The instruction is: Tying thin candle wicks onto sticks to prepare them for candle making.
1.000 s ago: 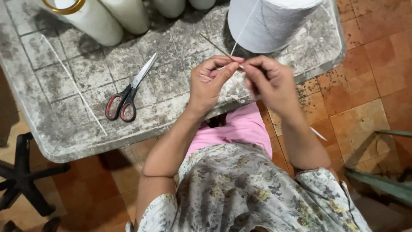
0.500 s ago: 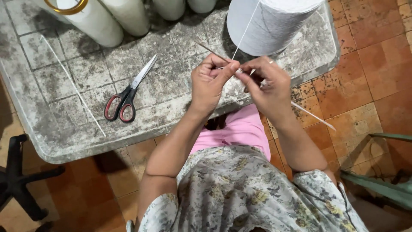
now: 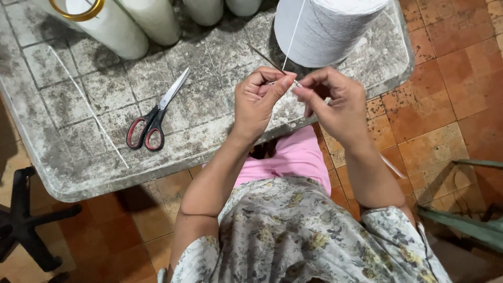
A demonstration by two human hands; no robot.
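Now both hands, left [image 3: 258, 102] and right [image 3: 335, 99], still pinch the thread [image 3: 291, 36], grips closer together.

left hand [image 3: 257, 102] and right hand [image 3: 332, 99] raised, fingertips pinched together

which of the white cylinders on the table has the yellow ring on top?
The far-left white cylinder, at the table's back-left corner. It alone carries a yellow ring on its top; the other cylinders beside it and the big thread cone have none.

Red-handled scissors [image 3: 155, 116] on worn grey table [image 3: 78, 157]; white cylinders [image 3: 131, 23] behind; terracotta floor tiles [image 3: 450, 78]
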